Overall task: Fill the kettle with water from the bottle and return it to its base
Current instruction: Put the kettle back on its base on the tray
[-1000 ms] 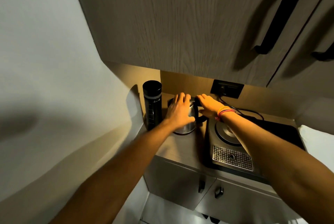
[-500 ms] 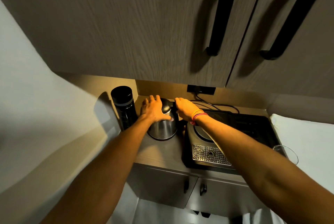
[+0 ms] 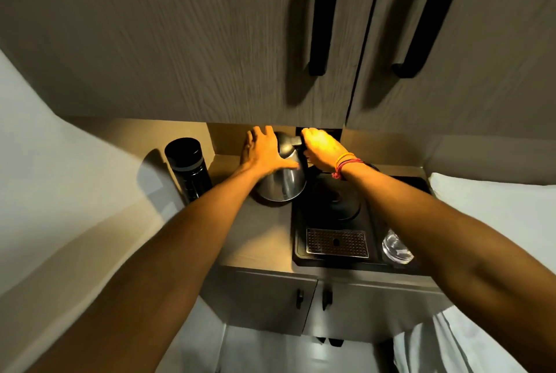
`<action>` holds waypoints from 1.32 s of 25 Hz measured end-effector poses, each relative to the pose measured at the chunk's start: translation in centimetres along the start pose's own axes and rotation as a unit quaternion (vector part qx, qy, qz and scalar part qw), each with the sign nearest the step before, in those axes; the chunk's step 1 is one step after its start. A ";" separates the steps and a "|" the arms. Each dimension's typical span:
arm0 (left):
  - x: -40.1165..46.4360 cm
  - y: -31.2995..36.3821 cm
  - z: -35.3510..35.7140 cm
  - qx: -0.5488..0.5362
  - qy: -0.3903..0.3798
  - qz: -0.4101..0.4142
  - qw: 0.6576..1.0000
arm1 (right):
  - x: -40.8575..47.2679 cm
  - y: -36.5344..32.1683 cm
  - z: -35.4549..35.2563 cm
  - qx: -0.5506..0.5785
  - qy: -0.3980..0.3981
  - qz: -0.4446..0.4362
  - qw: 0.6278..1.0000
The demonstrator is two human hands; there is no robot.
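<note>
A steel kettle (image 3: 284, 184) stands on the counter beside a black tray. My left hand (image 3: 263, 151) lies spread against the kettle's left side and top, with the thumb across the steel body. My right hand (image 3: 322, 148) is closed around the kettle's black handle at its upper right. The round base (image 3: 338, 205) sits in the black tray just right of the kettle, bare. A tall black bottle (image 3: 188, 169) with its cap on stands upright at the counter's left, apart from both hands.
The black tray (image 3: 298, 249) holds a metal drip grate (image 3: 337, 242) and an upturned glass (image 3: 395, 247). Upper cabinets with long black handles (image 3: 320, 14) hang low over the counter. A wall is close on the left; white fabric lies right.
The camera has tilted down and moved closer. Both hands have stayed on the kettle, which now looks tipped toward the left.
</note>
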State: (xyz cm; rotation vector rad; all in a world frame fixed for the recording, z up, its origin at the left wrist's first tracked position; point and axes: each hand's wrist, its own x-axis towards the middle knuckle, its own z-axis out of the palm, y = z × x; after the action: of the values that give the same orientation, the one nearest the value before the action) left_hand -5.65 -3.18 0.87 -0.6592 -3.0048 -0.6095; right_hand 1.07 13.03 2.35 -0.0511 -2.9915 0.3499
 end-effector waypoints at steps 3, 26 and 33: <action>0.4 4.0 0.1 0.008 -0.003 0.031 0.999 | -0.5 3.4 -1.9 -0.007 -0.003 0.010 1.000; -0.6 12.0 4.9 0.100 -0.031 0.124 0.987 | -5.5 12.8 -1.4 0.006 -0.037 0.089 0.995; -1.4 12.3 6.6 0.094 -0.004 0.114 0.989 | -6.8 13.7 0.1 0.023 -0.013 0.096 0.995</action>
State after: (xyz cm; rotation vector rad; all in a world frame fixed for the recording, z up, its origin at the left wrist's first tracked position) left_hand 1.09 8.95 -0.77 -0.9729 -2.8847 -0.3094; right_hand 8.03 26.04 -1.79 -0.3323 -3.0101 0.4434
